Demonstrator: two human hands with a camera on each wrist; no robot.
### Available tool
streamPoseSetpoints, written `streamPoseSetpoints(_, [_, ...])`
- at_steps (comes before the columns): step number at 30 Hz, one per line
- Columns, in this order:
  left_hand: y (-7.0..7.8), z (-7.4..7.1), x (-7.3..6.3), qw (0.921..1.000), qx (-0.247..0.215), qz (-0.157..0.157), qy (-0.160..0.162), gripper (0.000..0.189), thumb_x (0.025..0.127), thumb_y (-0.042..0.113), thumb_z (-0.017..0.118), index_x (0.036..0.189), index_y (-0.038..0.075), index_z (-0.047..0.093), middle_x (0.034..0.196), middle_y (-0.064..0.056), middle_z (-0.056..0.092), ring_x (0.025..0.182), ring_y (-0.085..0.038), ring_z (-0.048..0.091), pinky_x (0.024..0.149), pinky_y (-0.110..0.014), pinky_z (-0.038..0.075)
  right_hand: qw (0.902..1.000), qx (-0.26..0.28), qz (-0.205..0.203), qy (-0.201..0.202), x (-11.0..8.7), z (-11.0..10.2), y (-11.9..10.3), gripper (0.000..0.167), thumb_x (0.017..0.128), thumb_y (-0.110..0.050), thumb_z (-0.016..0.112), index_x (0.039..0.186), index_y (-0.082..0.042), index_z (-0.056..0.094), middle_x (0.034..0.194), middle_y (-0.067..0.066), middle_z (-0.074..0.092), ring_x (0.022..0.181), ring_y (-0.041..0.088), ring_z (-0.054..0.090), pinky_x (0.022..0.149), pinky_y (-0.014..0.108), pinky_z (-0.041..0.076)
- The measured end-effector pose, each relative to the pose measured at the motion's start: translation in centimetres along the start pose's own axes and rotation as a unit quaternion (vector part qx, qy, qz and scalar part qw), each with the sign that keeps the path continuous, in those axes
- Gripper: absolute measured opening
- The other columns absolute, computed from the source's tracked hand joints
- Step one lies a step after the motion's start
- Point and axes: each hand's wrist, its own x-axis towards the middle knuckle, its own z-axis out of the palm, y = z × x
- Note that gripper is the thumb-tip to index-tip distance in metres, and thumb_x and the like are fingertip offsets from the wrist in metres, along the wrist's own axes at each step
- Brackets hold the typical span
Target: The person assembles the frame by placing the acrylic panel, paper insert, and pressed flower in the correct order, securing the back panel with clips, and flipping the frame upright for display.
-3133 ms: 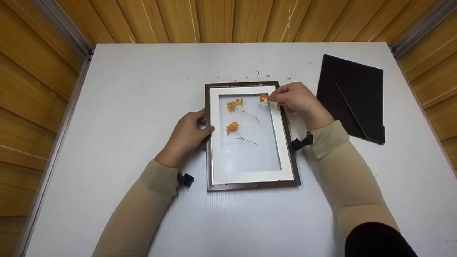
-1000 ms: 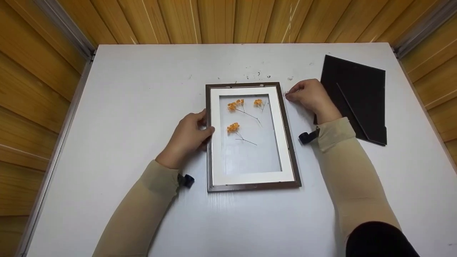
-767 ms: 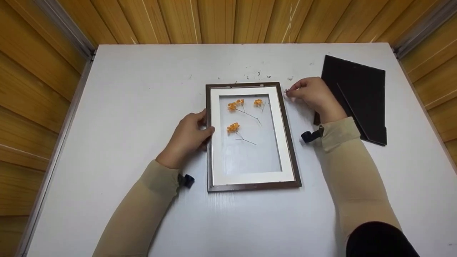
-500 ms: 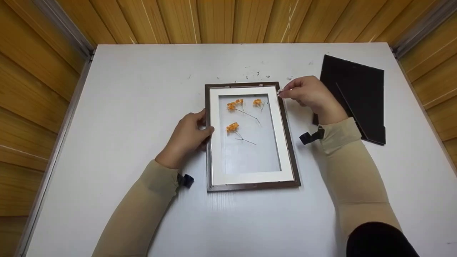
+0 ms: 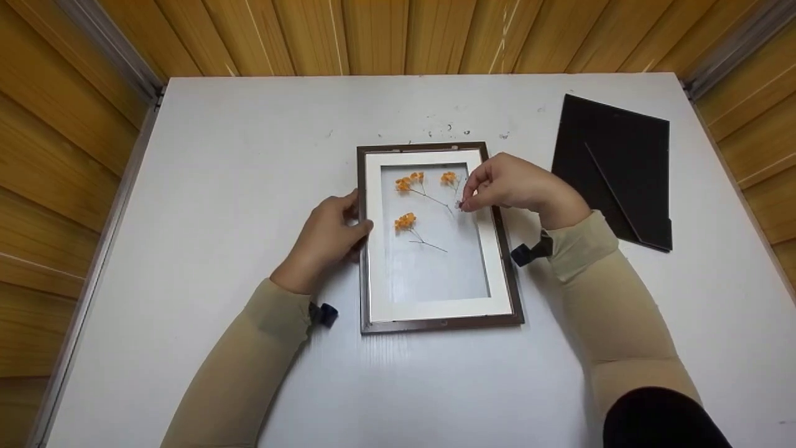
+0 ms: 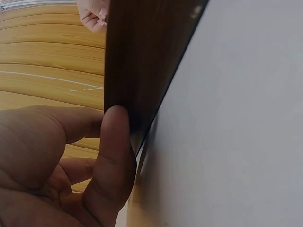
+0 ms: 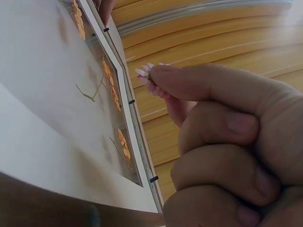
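Note:
A dark brown picture frame (image 5: 443, 324) with a white mat (image 5: 376, 274) lies on the white table. Three dried orange flower sprigs, including a lower one (image 5: 405, 221) and a small upper-right one (image 5: 449, 178), lie inside its window. My left hand (image 5: 326, 233) holds the frame's left side, the thumb over the edge; the left wrist view shows fingers against the outer side (image 6: 142, 61). Over the window's right side, my right hand (image 5: 516, 186) pinches a small pink and white flower (image 7: 154, 84) between thumb and forefinger. In the head view that flower is mostly hidden by the fingertips.
A black backing board (image 5: 628, 162) with a narrow stand strip lies at the right of the white table (image 5: 249, 155). Small dark marks (image 5: 449, 127) show beyond the frame. Wood-look panels (image 5: 373, 37) surround the table's back and sides.
My right hand let go of the small orange sprig at the window's upper right and moved right, outside the frame. It has since come back left over the window, pinching the pink flower.

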Motion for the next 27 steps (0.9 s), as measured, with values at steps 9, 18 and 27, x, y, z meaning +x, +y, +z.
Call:
streamPoseSetpoints(9, [0.1, 0.0, -0.1, 1.0, -0.005, -0.001, -0.002, 0.072, 0.108, 0.019, 0.074, 0.174, 0.012, 0.043, 0.147, -0.016, 0.07, 0.114, -0.027, 0.064, 0.088, -0.035, 0.057, 0.989, -0.118, -0.029, -0.085, 0.0, 1.8, -0.4, 0.008, 0.088, -0.016, 0.092, 0.091, -0.01, 0.088, 0.061, -0.013, 0.059, 0.062, 0.007, 0.044, 0.058, 0.022, 0.034])
streamPoseSetpoints(18, [0.3, 0.0, 0.1, 1.0, 0.0, -0.002, 0.002, 0.072, 0.108, 0.018, 0.073, 0.174, 0.012, 0.045, 0.149, -0.015, 0.071, 0.122, -0.028, 0.063, 0.1, -0.04, 0.057, 0.9818, -0.164, -0.031, -0.09, 0.4, 2.6, -0.5, 0.005, 0.085, -0.017, 0.09, 0.087, -0.014, 0.088, 0.085, -0.006, 0.08, 0.08, 0.011, 0.056, 0.07, 0.026, 0.044])
streamPoseSetpoints(27, [0.4, 0.0, -0.1, 1.0, -0.006, -0.005, 0.001, 0.072, 0.109, 0.019, 0.073, 0.174, 0.013, 0.044, 0.145, -0.014, 0.073, 0.116, -0.027, 0.066, 0.09, -0.037, 0.059, 0.9836, -0.164, -0.012, -0.074, 0.0, 3.1, -0.7, 0.007, 0.084, -0.019, 0.093, 0.088, -0.015, 0.089, 0.087, -0.005, 0.078, 0.083, 0.013, 0.056, 0.073, 0.029, 0.044])
